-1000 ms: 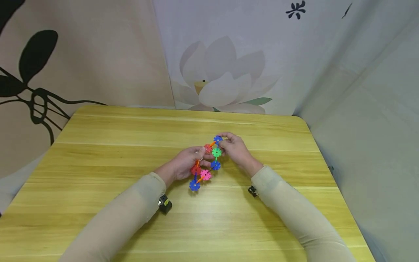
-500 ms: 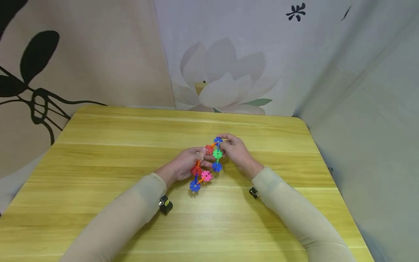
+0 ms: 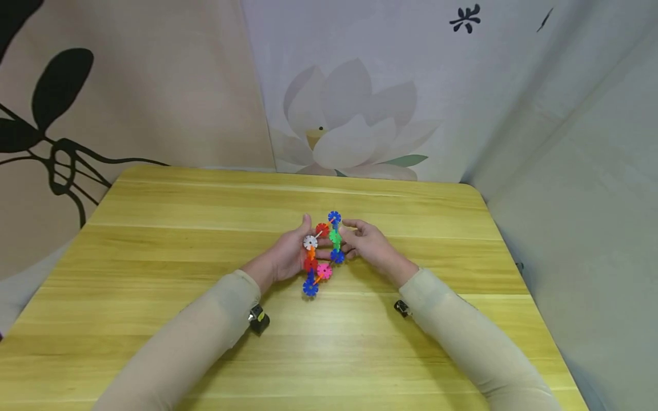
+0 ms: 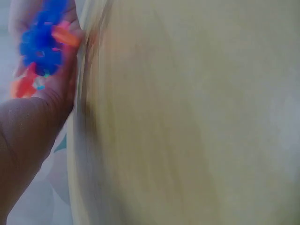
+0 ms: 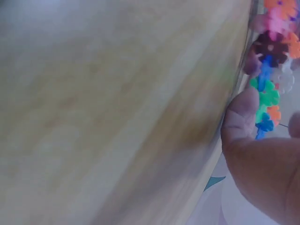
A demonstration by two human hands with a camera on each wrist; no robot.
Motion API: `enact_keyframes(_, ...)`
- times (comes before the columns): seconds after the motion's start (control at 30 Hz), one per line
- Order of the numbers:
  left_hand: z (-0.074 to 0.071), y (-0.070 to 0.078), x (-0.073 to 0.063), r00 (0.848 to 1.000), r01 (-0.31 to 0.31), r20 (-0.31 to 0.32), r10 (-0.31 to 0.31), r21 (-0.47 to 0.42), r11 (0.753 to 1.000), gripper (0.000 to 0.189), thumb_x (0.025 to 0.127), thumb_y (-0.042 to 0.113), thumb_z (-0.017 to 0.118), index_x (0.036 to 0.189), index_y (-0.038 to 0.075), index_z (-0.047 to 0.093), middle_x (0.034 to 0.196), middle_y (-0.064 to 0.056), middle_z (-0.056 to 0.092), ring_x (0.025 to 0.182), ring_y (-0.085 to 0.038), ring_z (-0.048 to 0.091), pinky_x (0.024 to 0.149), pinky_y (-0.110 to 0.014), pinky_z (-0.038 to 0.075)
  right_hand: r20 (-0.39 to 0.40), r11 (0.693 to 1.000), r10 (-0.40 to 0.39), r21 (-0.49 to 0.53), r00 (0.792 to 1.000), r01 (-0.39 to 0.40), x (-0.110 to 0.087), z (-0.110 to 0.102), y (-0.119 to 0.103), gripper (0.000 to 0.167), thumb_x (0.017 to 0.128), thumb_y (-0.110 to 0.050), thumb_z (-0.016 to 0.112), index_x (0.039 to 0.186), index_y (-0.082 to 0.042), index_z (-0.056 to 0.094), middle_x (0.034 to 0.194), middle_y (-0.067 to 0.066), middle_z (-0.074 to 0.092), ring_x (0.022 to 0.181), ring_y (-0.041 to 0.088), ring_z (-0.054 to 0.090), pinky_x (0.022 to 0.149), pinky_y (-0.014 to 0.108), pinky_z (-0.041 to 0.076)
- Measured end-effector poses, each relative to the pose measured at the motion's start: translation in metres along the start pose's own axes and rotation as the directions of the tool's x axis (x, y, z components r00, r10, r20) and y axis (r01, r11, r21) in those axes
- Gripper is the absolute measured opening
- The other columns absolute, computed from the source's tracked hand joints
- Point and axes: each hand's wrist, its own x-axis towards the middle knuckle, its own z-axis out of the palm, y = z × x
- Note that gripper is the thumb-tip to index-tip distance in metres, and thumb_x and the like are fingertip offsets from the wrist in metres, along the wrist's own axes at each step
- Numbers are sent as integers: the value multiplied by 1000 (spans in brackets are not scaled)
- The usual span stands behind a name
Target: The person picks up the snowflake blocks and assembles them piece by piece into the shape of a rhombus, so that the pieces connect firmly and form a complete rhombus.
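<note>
Several notched plastic discs, linked edge to edge, make a ring of snowflake discs (image 3: 310, 265) in blue, green, red, white, pink and orange. My left hand (image 3: 290, 254) lies open under the ring, its fingers stretched behind the discs and its thumb raised clear of them. At the ring's right side, my right hand (image 3: 372, 245) has its thumb against the green disc (image 5: 268, 97), with bent fingers near the lower blue disc (image 3: 337, 256); its index finger points toward the top blue disc (image 3: 334, 217). A blue disc (image 4: 41, 51) shows blurred over my left palm.
The ring is above a wooden table (image 3: 205, 211) with rounded far corners. A curtain (image 3: 349, 85) with a printed flower stands behind its far edge. A small black camera (image 3: 259, 319) sits at my left wrist, another camera (image 3: 402, 308) at my right.
My left thumb has lifted off the ring, baring the white disc. My right hand has slid from the top blue disc down toward the green one. The ring has shifted slightly and turned.
</note>
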Motion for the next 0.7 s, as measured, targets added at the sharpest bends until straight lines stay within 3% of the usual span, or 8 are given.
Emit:
enact_keyframes(0.13, 1, 6, -5, 1000, 7, 5, -8, 20, 1000, 90, 109, 68, 6, 168, 1, 17, 168, -23, 42, 145, -41, 55, 107, -39, 60, 11, 1000, -4, -22, 1000, 4, -1, -1, 3, 58, 108, -19, 66, 161, -10, 43, 125, 14, 69, 98, 20, 68, 86, 32, 64)
enact_keyframes(0.2, 4, 12, -10, 1000, 23, -22, -22, 50, 998, 91, 109, 69, 10, 167, 1, 24, 166, -23, 44, 140, -37, 55, 114, -40, 55, -3, 999, -4, -34, 1000, 4, 0, -3, 4, 57, 107, -15, 67, 160, -10, 46, 127, 15, 69, 100, 21, 69, 87, 32, 65)
enact_keyframes(0.3, 9, 20, -16, 996, 59, -73, -49, 151, 987, 95, 107, 73, 16, 166, 0, 28, 170, -21, 36, 152, -36, 44, 128, -46, 42, -22, 999, -8, -35, 1000, 7, 1, -5, 4, 53, 107, -14, 66, 157, -8, 49, 122, 16, 69, 99, 22, 69, 87, 31, 65)
enact_keyframes(0.37, 11, 24, -20, 990, 92, -132, -57, 276, 957, 96, 107, 75, 20, 167, 1, 28, 173, -21, 33, 160, -39, 34, 136, -51, 26, -23, 999, -17, -43, 1000, 16, 2, -5, 4, 51, 108, -15, 66, 156, -6, 50, 119, 16, 69, 97, 22, 68, 85, 30, 64)
enact_keyframes(0.43, 10, 25, -23, 981, 122, -188, -45, 420, 899, 94, 108, 74, 23, 167, 1, 28, 173, -21, 34, 162, -40, 30, 136, -54, 21, -24, 996, -22, -82, 999, 19, 1, -4, 4, 49, 108, -17, 66, 154, -6, 51, 118, 15, 68, 96, 22, 67, 85, 30, 64)
enact_keyframes(0.5, 7, 25, -24, 966, 154, -257, -20, 513, 844, 83, 112, 65, 30, 164, 0, 36, 163, -23, 48, 153, -41, 46, 132, -55, 33, -23, 990, -25, -142, 999, 21, 0, -3, 5, 46, 108, -19, 66, 151, -7, 54, 120, 13, 68, 97, 21, 68, 86, 30, 64)
enact_keyframes(0.57, 2, 24, -25, 953, 166, -303, 4, 533, 830, 71, 115, 52, 37, 159, -4, 42, 148, -25, 60, 135, -38, 62, 122, -52, 48, -29, 978, -24, -206, 999, 17, -2, -2, 6, 44, 108, -20, 67, 149, -7, 56, 124, 13, 68, 100, 22, 69, 87, 32, 65)
enact_keyframes(0.7, -8, 21, -25, 946, 149, -324, 2, 438, 887, 53, 117, 31, 44, 152, -8, 47, 131, -23, 64, 103, -29, 72, 96, -39, 66, -55, 962, -23, -274, 998, 7, -5, 1, 6, 42, 108, -22, 67, 146, -6, 58, 129, 15, 68, 102, 24, 72, 87, 34, 66)
